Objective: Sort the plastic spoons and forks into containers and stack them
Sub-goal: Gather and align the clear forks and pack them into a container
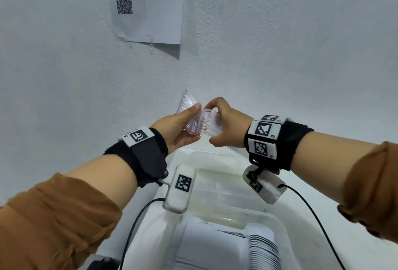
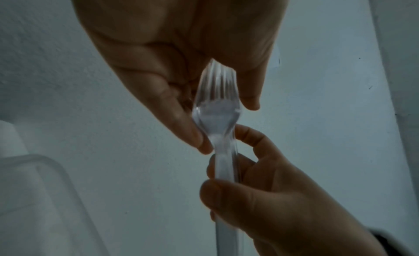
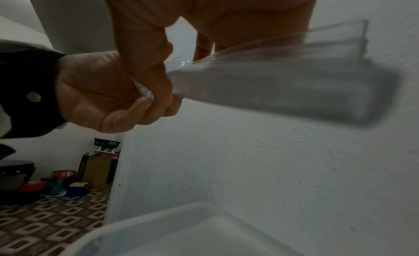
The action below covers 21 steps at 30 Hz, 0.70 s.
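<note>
- The left hand [image 1: 179,127] holds the head end of a bunch of clear plastic forks [image 1: 201,122]. Its thumb lies on top and its fingers curl under the bunch.
- The right hand [image 1: 226,126] is curled round the handle end of the same bunch, with the thumb and first finger pinching near the middle.
- Both hands are up in the air in front of a white wall [image 1: 280,54], close together, almost touching.
- The forks are packed side by side in a neat row. Their long way runs from the left hand to the right hand. The prongs point left and away, sticking out past the left thumb. The handles point back toward the right wrist.
- In the left wrist view one fork [image 2: 217,105] shows its prongs against the left palm.
- Under the hands sits a clear tub [image 1: 277,220]. It has see-through trays [image 1: 226,194] stacked inside.
- At the near end of the tub is a row of white pieces [image 1: 263,250] stacked tight. I cannot tell what they are.
- A paper with a square code [image 1: 148,6] hangs on the wall.
</note>
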### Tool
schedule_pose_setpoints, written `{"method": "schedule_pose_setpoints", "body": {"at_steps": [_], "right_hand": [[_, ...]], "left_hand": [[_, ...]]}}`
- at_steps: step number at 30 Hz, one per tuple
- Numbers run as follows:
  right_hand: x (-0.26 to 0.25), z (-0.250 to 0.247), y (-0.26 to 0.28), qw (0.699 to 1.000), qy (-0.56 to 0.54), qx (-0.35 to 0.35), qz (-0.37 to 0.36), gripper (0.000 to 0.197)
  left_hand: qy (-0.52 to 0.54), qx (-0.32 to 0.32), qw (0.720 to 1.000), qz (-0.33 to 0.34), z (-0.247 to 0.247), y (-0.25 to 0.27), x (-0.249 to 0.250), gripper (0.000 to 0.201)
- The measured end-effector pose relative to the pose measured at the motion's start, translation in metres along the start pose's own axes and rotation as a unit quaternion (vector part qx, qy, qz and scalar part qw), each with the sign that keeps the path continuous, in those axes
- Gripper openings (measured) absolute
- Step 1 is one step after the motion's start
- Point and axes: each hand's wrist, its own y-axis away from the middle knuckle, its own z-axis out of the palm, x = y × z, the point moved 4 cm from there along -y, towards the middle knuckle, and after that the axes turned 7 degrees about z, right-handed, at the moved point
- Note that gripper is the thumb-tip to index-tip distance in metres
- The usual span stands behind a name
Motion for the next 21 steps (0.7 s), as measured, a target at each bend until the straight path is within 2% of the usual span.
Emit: {"method": "schedule_pose_setpoints", "body": {"at_steps": [3,6,9,11,15,19,21], "right_hand": [[0.005,0.006,-0.003,1.000,0.026,-0.015,0.004,0.068],[0.015,0.012,-0.007,0.998,0.051,-0.029,0.016,0.068],[0.028,0.015,-0.010,0.992,0.106,-0.057,0.039,0.068],[0.037,0.018,-0.011,0.984,0.151,-0.084,0.048,0.067],[0.046,0.026,-0.016,0.960,0.242,-0.131,0.047,0.068],[0.054,0.039,-0.022,0.930,0.316,-0.185,0.044,0.068],[0.055,0.046,-0.024,0.914,0.349,-0.203,0.035,0.066]], "left_hand": [[-0.037,-0.030,0.999,-0.019,-0.007,0.001,-0.008,0.037],[-0.085,-0.047,0.995,-0.035,-0.015,0.003,-0.013,0.053],[-0.143,-0.017,0.989,-0.030,-0.029,0.002,-0.018,0.043],[-0.207,-0.004,0.978,-0.035,-0.040,0.001,-0.025,0.049],[-0.358,-0.064,0.927,-0.088,-0.051,-0.002,-0.047,0.070],[-0.516,-0.142,0.835,-0.126,-0.053,0.003,-0.068,0.090],[-0.525,-0.159,0.826,-0.131,-0.050,0.003,-0.075,0.094]]}}
